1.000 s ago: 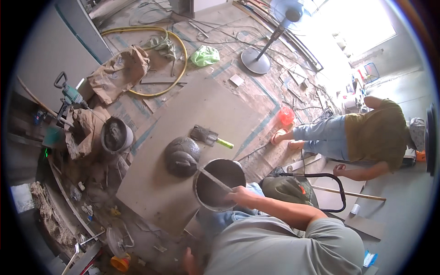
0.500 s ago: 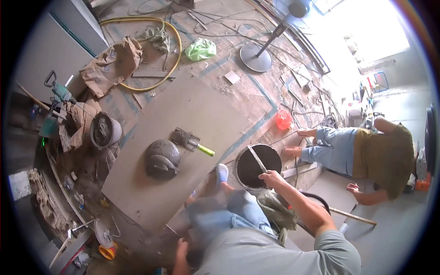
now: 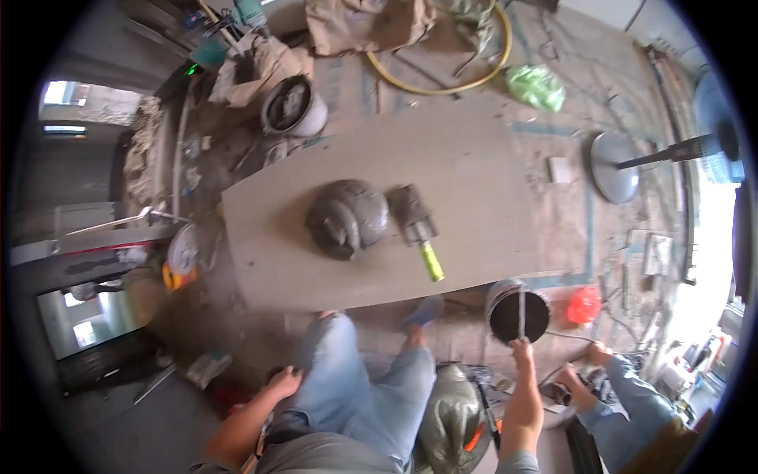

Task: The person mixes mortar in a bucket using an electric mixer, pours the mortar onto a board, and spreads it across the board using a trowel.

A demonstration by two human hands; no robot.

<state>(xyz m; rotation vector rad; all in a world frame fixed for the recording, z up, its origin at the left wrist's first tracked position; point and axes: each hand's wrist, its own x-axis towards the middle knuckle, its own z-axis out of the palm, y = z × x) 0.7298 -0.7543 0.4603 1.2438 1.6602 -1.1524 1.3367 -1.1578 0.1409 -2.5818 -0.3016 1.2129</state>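
My right hand is closed around the near end of a narrow pale strip. The strip spans the mouth of a round bucket with a dark inside; whether it is a handle or a loose stick I cannot tell. Beside my left thigh is my left hand, its fingers too unclear to read. In front of me a large flat board bears a mound of wet grey mortar. Just right of the mound lies a mortar-coated trowel with a bright green handle.
Beyond the board stands a bucket with grey residue. A yellow hose and green plastic bag lie farther back. A standing fan is right, a red plastic bag near my bucket. Another person's legs are at lower right.
My view has swung round, so the board now lies straight ahead and the fan far right. My right hand still grips the strip at the bucket. My left hand has come up beside my thigh.
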